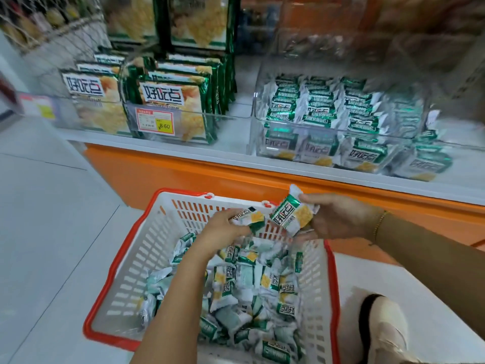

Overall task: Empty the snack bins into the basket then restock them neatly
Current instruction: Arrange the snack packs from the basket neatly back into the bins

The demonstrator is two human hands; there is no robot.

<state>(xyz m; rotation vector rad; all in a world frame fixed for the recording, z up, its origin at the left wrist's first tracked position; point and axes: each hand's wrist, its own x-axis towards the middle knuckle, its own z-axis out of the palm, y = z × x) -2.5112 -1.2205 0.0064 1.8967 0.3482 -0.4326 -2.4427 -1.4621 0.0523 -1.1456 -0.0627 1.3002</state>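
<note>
Packets fill left grip, right grip, above basket.

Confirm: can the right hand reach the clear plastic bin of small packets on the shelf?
Probably yes: right hand, gripping a small green-and-white snack packet, is below the open-topped clear plastic bin; nothing lies between.

Each hand's grip holds one snack packet above basket: left hand, right hand.

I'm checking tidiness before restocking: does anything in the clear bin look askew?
Yes. In the clear bin the back rows stand orderly, but the front packs lean unevenly, most toward the right.
</note>
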